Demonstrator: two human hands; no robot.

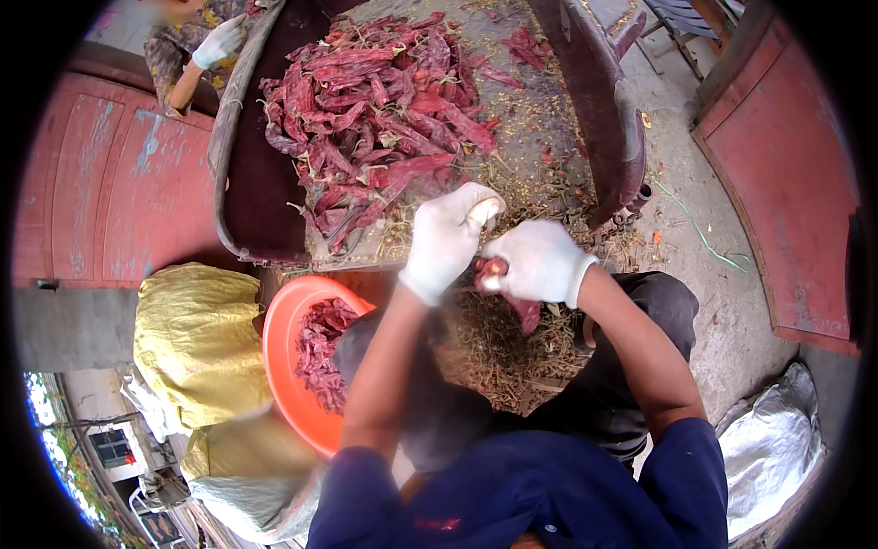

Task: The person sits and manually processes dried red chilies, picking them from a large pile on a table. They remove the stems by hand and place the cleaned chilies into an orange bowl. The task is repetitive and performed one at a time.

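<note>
My right hand (535,264), in a white knit glove, grips a dried red chili pepper (527,314). The pepper's torn end shows at the fingers and its body hangs below the hand. Just left of it, my gloved left hand (449,237) is raised with its fingers curled in; nothing can be made out inside them. Both hands are above the near edge of a board (549,130) with high dark sides. On the board lies a large heap of dried red chili peppers (384,110), amid scattered seeds and stem bits.
An orange basin (273,350) holding chili peppers (321,357) stands by my left leg. Stem litter (507,357) covers the ground between my knees. Yellow sacks (199,343) stand left, a white sack (772,446) right. Across the board's left side, another person's gloved hand (219,42) shows.
</note>
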